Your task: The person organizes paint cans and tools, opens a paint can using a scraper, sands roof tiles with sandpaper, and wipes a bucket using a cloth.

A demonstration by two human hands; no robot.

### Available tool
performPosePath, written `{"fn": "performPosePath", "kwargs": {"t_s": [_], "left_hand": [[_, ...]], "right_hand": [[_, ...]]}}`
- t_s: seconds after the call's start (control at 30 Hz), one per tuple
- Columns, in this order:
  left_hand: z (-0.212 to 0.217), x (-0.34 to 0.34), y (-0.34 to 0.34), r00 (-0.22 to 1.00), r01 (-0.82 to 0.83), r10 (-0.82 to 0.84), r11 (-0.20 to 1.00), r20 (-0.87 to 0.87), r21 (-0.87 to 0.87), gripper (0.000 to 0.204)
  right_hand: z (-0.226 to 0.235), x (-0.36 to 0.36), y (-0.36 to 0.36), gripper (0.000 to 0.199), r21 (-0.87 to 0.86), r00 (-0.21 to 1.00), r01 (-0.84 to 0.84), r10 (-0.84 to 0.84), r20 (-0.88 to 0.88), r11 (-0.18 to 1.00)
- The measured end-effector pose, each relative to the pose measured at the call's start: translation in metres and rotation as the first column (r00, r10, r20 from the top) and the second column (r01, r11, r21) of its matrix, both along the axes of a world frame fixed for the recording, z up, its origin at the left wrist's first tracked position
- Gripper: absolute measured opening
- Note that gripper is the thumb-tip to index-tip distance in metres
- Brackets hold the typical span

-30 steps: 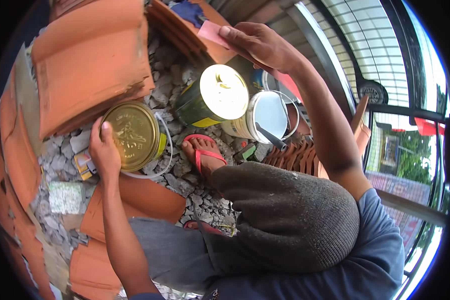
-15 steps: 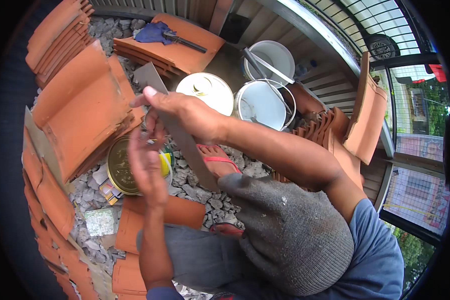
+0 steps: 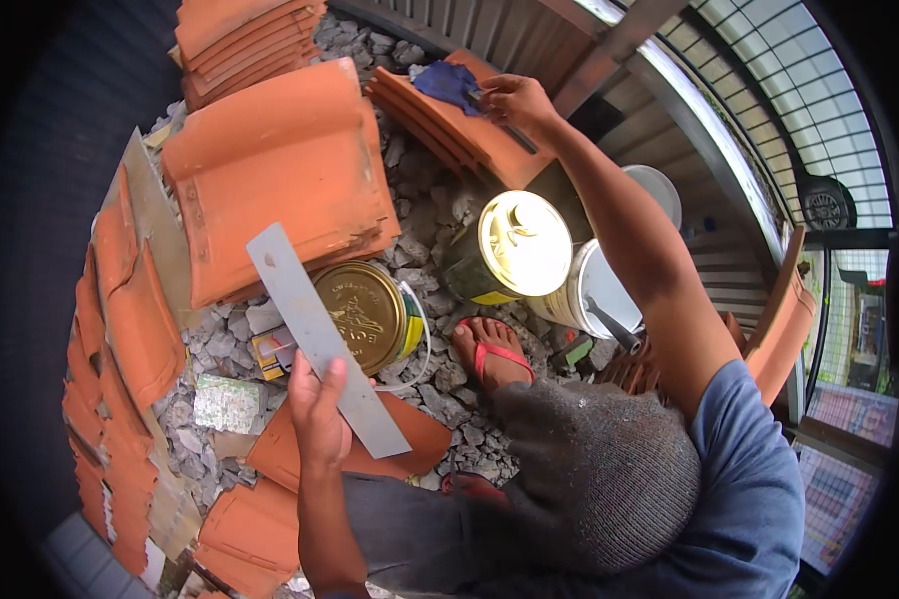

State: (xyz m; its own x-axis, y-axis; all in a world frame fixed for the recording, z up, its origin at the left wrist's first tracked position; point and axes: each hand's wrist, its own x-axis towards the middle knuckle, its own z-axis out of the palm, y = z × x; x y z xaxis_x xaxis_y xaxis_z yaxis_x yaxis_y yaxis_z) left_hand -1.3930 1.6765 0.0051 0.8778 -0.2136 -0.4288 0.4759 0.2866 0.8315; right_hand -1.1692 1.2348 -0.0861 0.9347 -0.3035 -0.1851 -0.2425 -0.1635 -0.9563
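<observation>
My left hand (image 3: pixel 320 411) grips a flat grey metal strip (image 3: pixel 312 319) by its edge, fingers beneath and thumb on top. The strip slants across a gold-lidded tin (image 3: pixel 362 311). Out at the far side, my right hand (image 3: pixel 525 106) is closed on one end of a dark, bar-shaped metal tool (image 3: pixel 521 140). The tool lies on a stack of orange roof tiles (image 3: pixel 448 125). Next to those fingers is a crumpled blue cloth (image 3: pixel 446 83). My hand partly hides the tool, and I cannot make out its exact kind.
Large tile stacks (image 3: pixel 270 150) stand at the left. A second lidded tin (image 3: pixel 524 245) and a white bucket (image 3: pixel 609 290) with a dark-handled tool (image 3: pixel 612 326) are right of centre. Grey rubble (image 3: pixel 440 384) covers the ground around my sandalled foot (image 3: pixel 491 351).
My right hand has left the metal strip and reached up to the dark tool on the tiles. My left hand has taken the strip lower down. The whole view has shifted.
</observation>
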Motion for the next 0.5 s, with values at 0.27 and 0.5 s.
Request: {"fn": "performPosePath", "kwargs": {"t_s": [0.27, 0.5], "left_hand": [[0.002, -0.029, 0.035, 0.998, 0.023, -0.026, 0.998, -0.054, -0.054, 0.069], [0.009, -0.016, 0.000, 0.985, -0.074, 0.004, 0.915, -0.173, -0.397, 0.050]], "right_hand": [[-0.093, 0.104, -0.003, 0.070, -0.488, 0.979, -0.204, 0.186, -0.086, 0.849], [-0.084, 0.112, -0.004, 0.045, -0.809, 0.958, -0.281, 0.203, -0.203, 0.516]]}}
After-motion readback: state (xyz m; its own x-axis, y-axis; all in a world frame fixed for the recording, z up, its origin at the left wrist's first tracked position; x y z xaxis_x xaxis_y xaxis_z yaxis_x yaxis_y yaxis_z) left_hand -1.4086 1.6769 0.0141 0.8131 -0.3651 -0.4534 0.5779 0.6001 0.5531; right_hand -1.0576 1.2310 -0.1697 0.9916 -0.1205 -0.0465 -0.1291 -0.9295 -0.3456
